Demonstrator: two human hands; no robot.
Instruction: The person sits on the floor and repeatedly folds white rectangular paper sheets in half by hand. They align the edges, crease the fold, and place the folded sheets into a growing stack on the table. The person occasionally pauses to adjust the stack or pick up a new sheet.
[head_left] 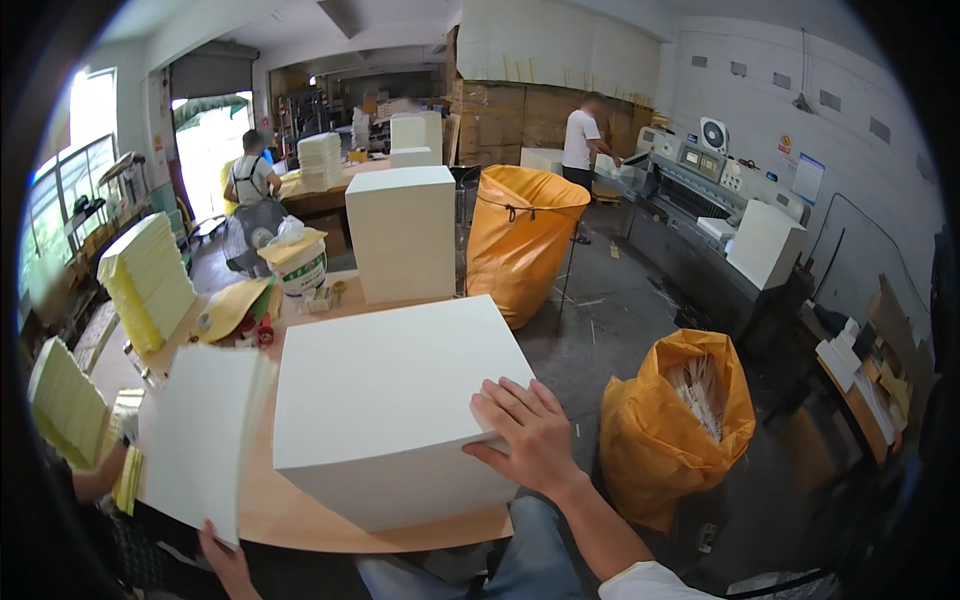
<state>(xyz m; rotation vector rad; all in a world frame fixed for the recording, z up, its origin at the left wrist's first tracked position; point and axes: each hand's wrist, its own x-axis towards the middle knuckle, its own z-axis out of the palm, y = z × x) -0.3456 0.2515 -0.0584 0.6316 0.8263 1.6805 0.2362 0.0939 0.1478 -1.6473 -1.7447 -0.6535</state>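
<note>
A tall block of stacked white paper [400, 375] stands at the front of the wooden table. My right hand [525, 425] lies flat on its near right corner, fingers stretched over the top and thumb at the edge. Left of the block, a thinner sheaf of white paper [200, 430] is tilted and slightly blurred. At its lower corner my left hand [225, 560] grips the edge, with some of the fingers hidden behind the sheets. Another person's hand [105, 475], partly hidden, is by a yellow-edged bundle [128, 480] at the far left.
Yellowish paper stacks [150, 280] line the table's left side. Behind the block stand another white stack [402, 235] and a white bucket [298, 265]. Orange sacks [520, 240] are to the right, the nearer sack [670, 430] holding paper scraps. A person [580, 140] works at a large machine [700, 190].
</note>
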